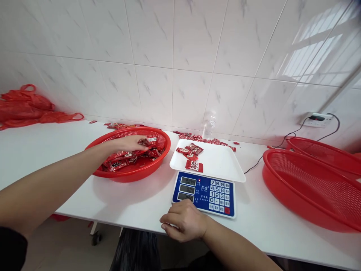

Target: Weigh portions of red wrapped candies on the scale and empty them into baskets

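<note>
My left hand [132, 143] reaches into a red plastic basket [132, 175] that holds many small red wrapped packets [118, 164]. Its fingers are closed on a small red packet [144, 142] above the pile. My right hand [184, 221] rests at the table's front edge, fingers curled, with nothing visible in it. Just beyond it stands a blue and white digital scale [204, 194], its display lit. Several red packets [194, 165] lie on the left half of the scale's white tray [222, 162].
Empty red baskets [307, 184] sit on the right side of the white table [135, 210]. Loose packets [203, 139] and a clear plastic bottle [209, 126] line the wall. Red plastic bags [25, 105] lie far left. A black cable [258, 163] runs to a wall socket [318, 119].
</note>
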A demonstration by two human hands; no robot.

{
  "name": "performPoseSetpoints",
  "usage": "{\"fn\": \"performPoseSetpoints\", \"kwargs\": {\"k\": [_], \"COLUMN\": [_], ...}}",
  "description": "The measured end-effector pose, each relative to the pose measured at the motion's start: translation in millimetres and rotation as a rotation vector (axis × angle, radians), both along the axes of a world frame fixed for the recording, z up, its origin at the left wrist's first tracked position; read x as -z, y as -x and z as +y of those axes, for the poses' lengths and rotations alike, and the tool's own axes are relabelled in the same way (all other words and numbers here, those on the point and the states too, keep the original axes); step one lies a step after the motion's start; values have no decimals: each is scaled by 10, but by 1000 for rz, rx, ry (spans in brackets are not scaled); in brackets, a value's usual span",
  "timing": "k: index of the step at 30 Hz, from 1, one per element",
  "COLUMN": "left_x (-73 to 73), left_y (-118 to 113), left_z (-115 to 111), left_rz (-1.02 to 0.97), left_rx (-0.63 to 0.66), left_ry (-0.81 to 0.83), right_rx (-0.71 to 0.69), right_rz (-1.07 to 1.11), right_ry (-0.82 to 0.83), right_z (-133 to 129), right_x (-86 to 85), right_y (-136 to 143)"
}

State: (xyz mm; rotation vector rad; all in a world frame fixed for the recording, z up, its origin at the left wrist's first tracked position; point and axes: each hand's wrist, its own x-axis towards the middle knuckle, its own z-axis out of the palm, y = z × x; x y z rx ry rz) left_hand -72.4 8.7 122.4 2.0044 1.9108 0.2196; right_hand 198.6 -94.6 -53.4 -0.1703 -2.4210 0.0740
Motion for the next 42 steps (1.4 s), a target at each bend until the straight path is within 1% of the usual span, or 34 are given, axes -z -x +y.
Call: {"fn": "performPoseSetpoints", "kwargs": {"k": [2, 4, 5, 7, 9, 11, 15, 19, 23, 25, 28, 32, 35, 38, 42], "left_x": [-29, 25, 71, 168, 245, 289, 303, 292, 286, 285, 294, 346, 394, 406, 333], "left_y": [-266, -538, -666, -889, -1055, -1176, -1403, -1694, -1914, -1946, -1889, -1688, -1531, -1425, -1368], "left_z": [66, 134, 168, 236, 306, 380, 515, 606, 657, 666, 656, 635, 640, 642, 577], "left_rz": [-204, -319, -326, -273, -209, -189, -252, -270, -230, -196, -144, -30, 23, 24, -39], "left_rx": [75, 149, 176, 225, 254, 274, 327, 376, 371, 371, 400, 382, 392, 417, 477], "left_ry": [-43, -55, -38, -11, 6, -16, -143, -186, -235, -253, -246, -237, -252, -235, -227], "right_rx": [9, 16, 19, 21, 22, 22, 19, 22, 30, 35, 37, 21, 17, 21, 19], "right_rz": [-14, -22, -25, -25, -20, -11, -12, -27, -37, -31, -11, 34, 23, 6, 2], "right_ry": [-5, -9, -9, -7, -5, -7, -9, -7, -4, -3, -2, -6, -2, 13, 32], "right_z": [5, 14, 19, 31, 43, 55, 74, 82, 93, 101, 108, 103, 95, 92, 90], "right_x": [13, 27, 33, 43, 51, 61, 81, 79, 50, 35, 20, 12, 9, 3, -20], "right_y": [3, 3, 3, 2, 3, 8, 20, 19, 6, -1, -8, -16, -23, -36, -55]}}
